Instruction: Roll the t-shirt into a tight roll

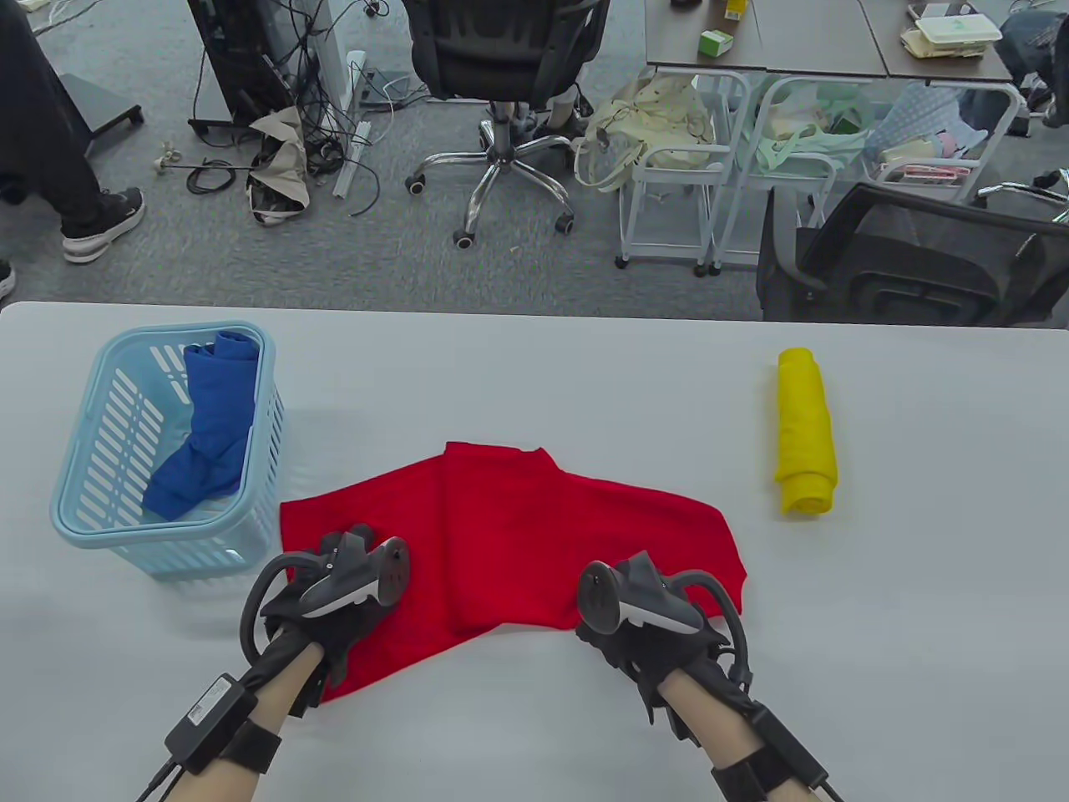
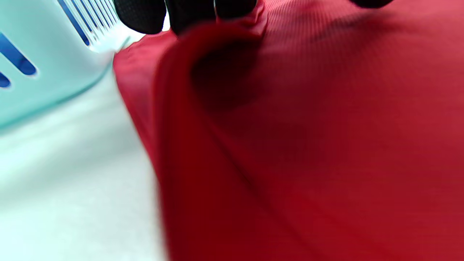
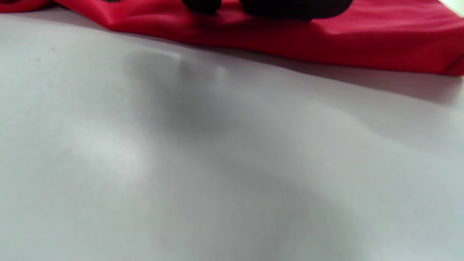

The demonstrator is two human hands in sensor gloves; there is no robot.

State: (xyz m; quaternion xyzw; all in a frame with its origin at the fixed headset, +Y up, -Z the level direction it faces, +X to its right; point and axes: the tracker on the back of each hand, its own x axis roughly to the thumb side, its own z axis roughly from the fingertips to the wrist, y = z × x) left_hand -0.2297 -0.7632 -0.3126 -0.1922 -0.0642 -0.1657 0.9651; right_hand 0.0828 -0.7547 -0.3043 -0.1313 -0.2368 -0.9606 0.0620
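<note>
A red t-shirt [image 1: 518,535] lies folded and flat on the white table [image 1: 534,376], near the front middle. My left hand [image 1: 330,606] is on its near left part. In the left wrist view its fingers [image 2: 188,12] pinch a raised fold of the red cloth [image 2: 326,145]. My right hand [image 1: 643,626] is at the shirt's near right edge. In the right wrist view its fingertips [image 3: 290,7] rest on top of the red cloth [image 3: 290,36] by that edge. Whether they grip it is hidden.
A light blue basket [image 1: 83,501] holding a blue garment [image 1: 209,426] stands just left of the shirt, and its wall shows in the left wrist view [image 2: 36,90]. A rolled yellow garment [image 1: 806,430] lies at the right. Chairs and carts stand beyond the far edge.
</note>
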